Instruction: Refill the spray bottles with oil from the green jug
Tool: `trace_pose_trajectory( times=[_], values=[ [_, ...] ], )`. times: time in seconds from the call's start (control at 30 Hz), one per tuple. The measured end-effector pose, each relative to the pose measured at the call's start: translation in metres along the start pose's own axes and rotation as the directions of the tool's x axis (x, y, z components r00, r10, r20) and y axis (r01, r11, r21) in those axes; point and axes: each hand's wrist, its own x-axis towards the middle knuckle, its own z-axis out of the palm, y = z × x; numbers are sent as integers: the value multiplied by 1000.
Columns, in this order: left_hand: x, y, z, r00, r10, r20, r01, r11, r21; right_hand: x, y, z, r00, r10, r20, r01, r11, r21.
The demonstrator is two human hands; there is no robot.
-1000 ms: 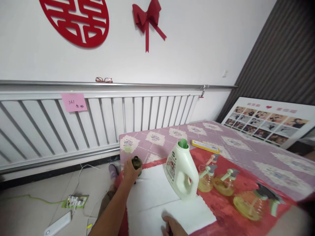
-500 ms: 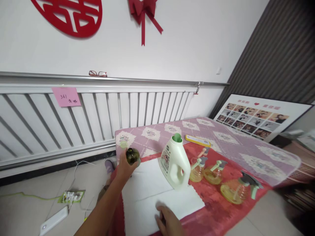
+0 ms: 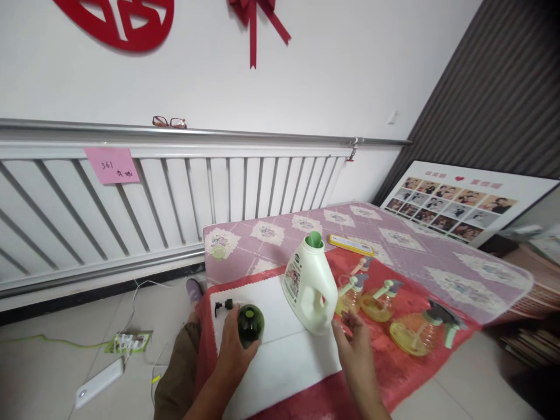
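My left hand (image 3: 238,344) is closed around a dark green bottle (image 3: 252,324) over the white cloth (image 3: 275,364). The bottle's round top faces me. A black pump head (image 3: 224,306) lies on the cloth just beyond that hand. My right hand (image 3: 355,344) is open, its fingers loosely bent, close to the handle side of a pale green detergent jug (image 3: 306,286). Whether it touches the jug I cannot tell. The jug stands upright, with a green spout (image 3: 314,240) showing in its mouth and its cap off.
Several spray bottles with yellow liquid (image 3: 411,338) stand right of the jug on a red cloth (image 3: 371,364). A yellow-edged flat case (image 3: 351,244) and a pale green cap (image 3: 218,251) lie on the patterned cover (image 3: 280,251). A radiator (image 3: 236,186) runs behind.
My left hand has brought the bottle nearer and rightward over the white cloth, uncovering the pump head. My right hand has moved right and away from me, towards the jug's handle.
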Motion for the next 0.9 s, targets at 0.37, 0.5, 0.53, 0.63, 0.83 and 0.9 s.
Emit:
trace_pose_trajectory(
  times=[0.37, 0.5, 0.53, 0.63, 0.83, 0.9],
  values=[
    [-7, -24, -1, 997, 5, 72, -5, 1000, 1, 35, -16, 30, 984, -28, 177, 27, 1000, 10],
    [-8, -22, 2, 998, -45, 35, 45, 999, -13, 45, -31, 22, 974, -56, 222, 56, 998, 10],
    [-8, -21, 2, 998, -51, 28, 52, 999, -13, 47, -37, 17, 971, -60, 233, 59, 998, 9],
    [-9, -19, 2, 998, -62, 28, 62, 998, -2, 49, -58, -1, 962, -63, 264, 63, 998, 9],
    [-11, -19, 3, 998, -49, 42, 47, 997, 60, 58, -98, -49, 953, -32, 303, 83, 984, -160],
    [-11, -18, 3, 997, -65, 45, 61, 995, 79, 63, -107, -63, 946, -2, 324, 79, 972, -223]
  ],
)
